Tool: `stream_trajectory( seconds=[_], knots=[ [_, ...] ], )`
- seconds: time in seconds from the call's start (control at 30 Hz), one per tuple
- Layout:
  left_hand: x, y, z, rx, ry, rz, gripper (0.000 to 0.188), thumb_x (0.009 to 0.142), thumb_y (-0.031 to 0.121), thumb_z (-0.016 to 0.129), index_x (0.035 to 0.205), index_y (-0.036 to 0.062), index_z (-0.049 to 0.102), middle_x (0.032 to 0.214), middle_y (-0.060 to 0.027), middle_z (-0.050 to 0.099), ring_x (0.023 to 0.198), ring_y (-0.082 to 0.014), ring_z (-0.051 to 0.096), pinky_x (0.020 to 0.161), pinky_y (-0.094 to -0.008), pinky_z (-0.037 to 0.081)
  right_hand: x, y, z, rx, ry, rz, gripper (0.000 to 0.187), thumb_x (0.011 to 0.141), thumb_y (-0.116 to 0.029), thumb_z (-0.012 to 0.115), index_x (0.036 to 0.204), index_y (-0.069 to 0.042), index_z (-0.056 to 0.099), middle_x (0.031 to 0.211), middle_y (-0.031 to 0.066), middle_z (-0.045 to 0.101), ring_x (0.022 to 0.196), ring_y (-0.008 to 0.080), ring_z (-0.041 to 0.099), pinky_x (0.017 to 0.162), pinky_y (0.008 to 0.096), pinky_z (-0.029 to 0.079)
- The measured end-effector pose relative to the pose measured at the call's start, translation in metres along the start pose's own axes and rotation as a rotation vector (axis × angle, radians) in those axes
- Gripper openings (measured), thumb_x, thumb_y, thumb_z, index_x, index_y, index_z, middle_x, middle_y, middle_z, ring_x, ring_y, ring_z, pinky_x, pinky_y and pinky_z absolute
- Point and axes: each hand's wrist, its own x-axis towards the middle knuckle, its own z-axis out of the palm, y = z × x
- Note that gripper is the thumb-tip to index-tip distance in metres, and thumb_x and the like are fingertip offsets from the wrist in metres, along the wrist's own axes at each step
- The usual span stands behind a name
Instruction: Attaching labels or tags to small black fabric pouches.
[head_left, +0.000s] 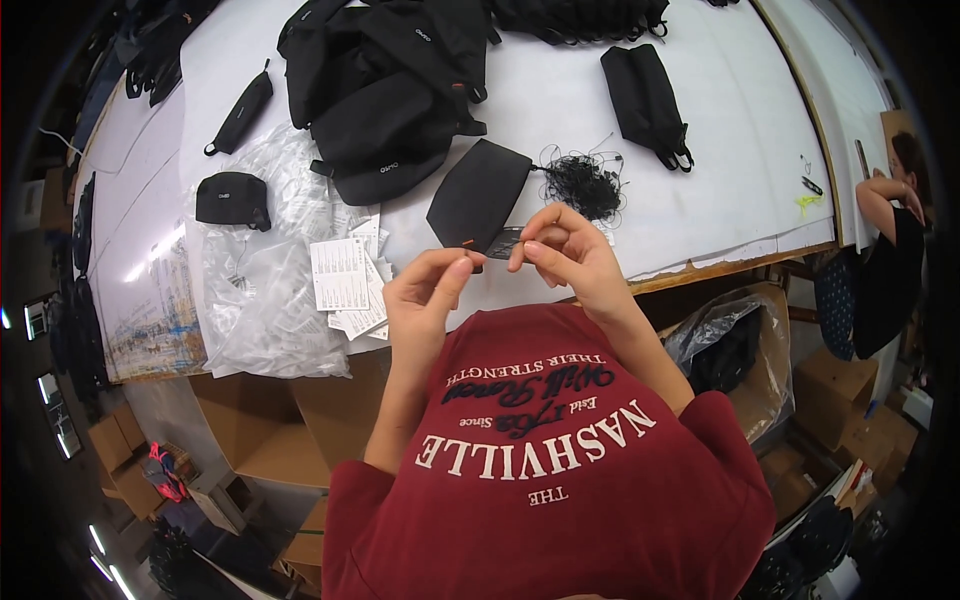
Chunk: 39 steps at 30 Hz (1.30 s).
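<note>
Just in front of my body, my right hand (pixel 578 252) pinches a small black tag (pixel 506 243) with light print, between thumb and fingers. My left hand (pixel 430 288) is closed in a pinch at the tag's other side, by the near edge of a flat black pouch (pixel 480 190). What its fingertips grip is too small and dark to make out. The pouch lies on the white table and has a little orange mark near my left fingers. Right beyond my right hand sits a tangle of thin black cords (pixel 583 186).
Black bags (pixel 385 120) are piled at the far middle. Clear plastic bags (pixel 255 300) and printed white cards (pixel 345 280) lie to the left, with a small black pouch (pixel 232 199) on the plastic. Another black pouch (pixel 642 95) lies right. A person (pixel 890 250) is at far right.
</note>
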Motion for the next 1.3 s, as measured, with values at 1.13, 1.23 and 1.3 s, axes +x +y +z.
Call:
stream_trajectory(
  seconds=[1.13, 1.23, 1.3],
  knots=[
    [0.027, -0.014, -0.001, 0.198, -0.347, 0.012, 0.011, 0.084, 0.011, 0.068, 0.081, 0.0019, 0.063, 0.067, -0.0008, 0.061, 0.057, -0.0057, 0.050, 0.059, -0.0211, 0.039, -0.010, 0.013, 0.007, -0.153, 0.110, -0.061, 0.011, 0.084, -0.011, 0.070, 0.081, -0.002, 0.066, 0.072, -0.0041, 0.058, 0.057, -0.0003, 0.042, 0.051, 0.0166, 0.029],
    [0.061, -0.010, -0.009, 0.285, -0.496, -0.014, 0.013, 0.091, 0.015, 0.058, 0.090, 0.0031, 0.063, 0.093, -0.0044, 0.064, 0.080, -0.0098, 0.054, 0.074, -0.0244, 0.042, -0.002, 0.008, -0.001, -0.027, 0.094, -0.055, 0.010, 0.085, -0.012, 0.069, 0.083, -0.003, 0.064, 0.070, -0.0024, 0.059, 0.061, 0.0016, 0.051, 0.051, 0.0158, 0.033],
    [0.095, -0.010, -0.003, 0.422, -0.609, 0.249, 0.015, 0.085, 0.006, 0.054, 0.098, 0.0055, 0.063, 0.093, -0.0045, 0.063, 0.099, -0.0187, 0.049, 0.088, -0.0308, 0.040, -0.004, -0.005, -0.001, -0.041, 0.071, -0.021, 0.012, 0.086, -0.013, 0.067, 0.082, -0.003, 0.062, 0.070, -0.0009, 0.059, 0.060, 0.0017, 0.049, 0.052, 0.0162, 0.034]
  ],
)
